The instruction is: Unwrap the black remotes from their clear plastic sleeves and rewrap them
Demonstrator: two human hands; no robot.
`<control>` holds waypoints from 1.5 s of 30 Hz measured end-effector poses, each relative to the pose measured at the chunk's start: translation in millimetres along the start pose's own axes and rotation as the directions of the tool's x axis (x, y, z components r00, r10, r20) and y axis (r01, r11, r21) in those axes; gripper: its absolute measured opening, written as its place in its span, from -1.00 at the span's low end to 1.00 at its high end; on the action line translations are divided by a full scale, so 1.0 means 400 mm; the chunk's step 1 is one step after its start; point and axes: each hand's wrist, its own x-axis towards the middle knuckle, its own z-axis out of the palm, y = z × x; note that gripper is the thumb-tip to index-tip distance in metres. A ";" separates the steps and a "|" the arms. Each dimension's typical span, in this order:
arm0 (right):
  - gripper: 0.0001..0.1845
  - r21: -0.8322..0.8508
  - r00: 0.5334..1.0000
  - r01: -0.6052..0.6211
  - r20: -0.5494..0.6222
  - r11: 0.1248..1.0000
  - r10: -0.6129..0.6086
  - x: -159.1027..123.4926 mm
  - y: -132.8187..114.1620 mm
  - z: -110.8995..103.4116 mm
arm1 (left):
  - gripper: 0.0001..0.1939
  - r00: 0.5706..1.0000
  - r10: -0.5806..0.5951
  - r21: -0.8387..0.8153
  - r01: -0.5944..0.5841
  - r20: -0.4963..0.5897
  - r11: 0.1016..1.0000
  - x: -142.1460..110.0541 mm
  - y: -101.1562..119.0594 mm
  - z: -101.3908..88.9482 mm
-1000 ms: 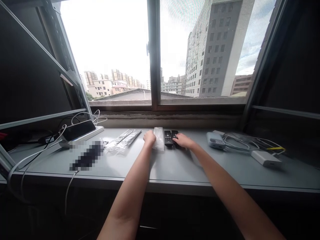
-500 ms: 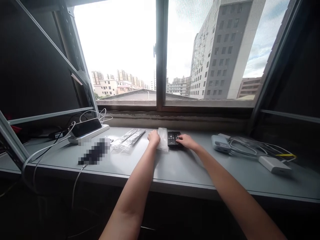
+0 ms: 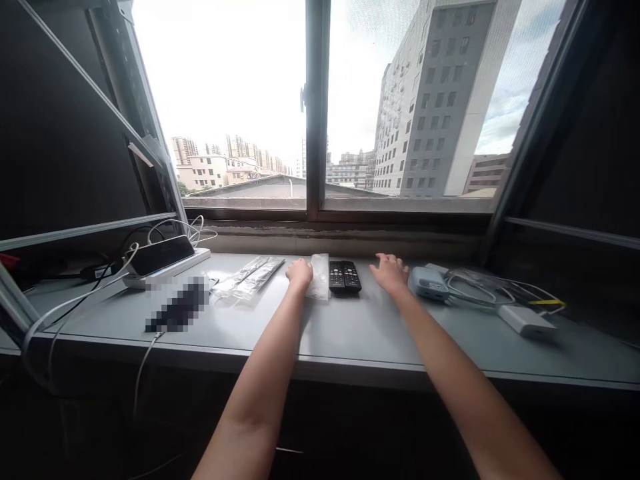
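R grip (image 3: 393, 272) was released, L grip (image 3: 300, 273) curled at bag (image 3: 321, 279), hold unclear | remotes (image 3: 351, 277) lay just below frame ctr | prob. light, stiff; long sides seemed best hold

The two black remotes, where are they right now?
In the head view, the black remotes lie side by side mid-desk, between the clear plastic sleeve and the right hand.

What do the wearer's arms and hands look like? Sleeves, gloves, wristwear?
Left hand and right hand: no gloves. Left arm and right arm: no sleeves in view, no watch, band or cable at either wrist. Rings: too small to tell.
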 end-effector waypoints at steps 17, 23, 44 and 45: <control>-0.54 -0.316 0.972 -0.212 0.033 0.925 0.233 -0.004 0.262 -0.074 | -0.58 0.997 -0.010 0.057 0.006 0.071 0.998 0.024 -0.004 -0.011; -0.52 -0.306 0.969 -0.228 0.024 0.924 0.247 0.004 0.286 -0.065 | -0.58 1.000 0.006 0.055 -0.008 0.029 0.998 0.021 0.000 -0.020; -0.43 -0.277 0.975 -0.219 -0.037 0.936 0.217 0.025 0.293 -0.034 | -0.56 0.994 -0.089 0.363 0.105 -0.061 0.926 0.033 -0.167 -0.099; -0.42 -0.259 0.979 -0.201 -0.066 0.945 0.191 0.028 0.282 -0.032 | -0.59 0.996 -0.072 0.377 0.088 -0.057 0.922 0.032 -0.166 -0.099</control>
